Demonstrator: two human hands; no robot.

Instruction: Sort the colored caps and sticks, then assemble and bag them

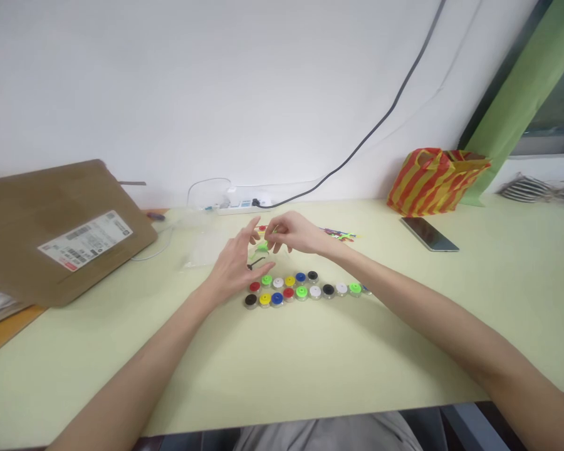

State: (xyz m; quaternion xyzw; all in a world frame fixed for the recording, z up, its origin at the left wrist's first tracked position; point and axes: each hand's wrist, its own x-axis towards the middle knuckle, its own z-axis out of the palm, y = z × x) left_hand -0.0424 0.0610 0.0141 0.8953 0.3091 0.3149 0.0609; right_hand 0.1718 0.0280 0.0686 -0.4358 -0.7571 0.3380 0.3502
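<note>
While both forearms reach out over the pale yellow-green tabletop (310,363), the hands meet just behind two rows of small round plastic caps in mixed colours (305,289), which lie side by side on the table. The right hand (295,233) has thumb and fingertips pressed together on a tiny bright green plastic piece (263,247); its exact shape is too small to tell. The left hand (235,263) is spread, palm turned toward the right hand, fingers up and loose, gripping nothing, though a thin black piece (255,264) shows just beside its fingers. Such a small part is likely light and stiff, easy to drop, and best taken by its edges with fingertips. Both wrists hover above the surface, elbows low. Further back lie a white power strip (242,203) with a black cable, a brown cardboard parcel (61,232), a dark phone (428,234) and a red and yellow striped bag (433,180)
</note>
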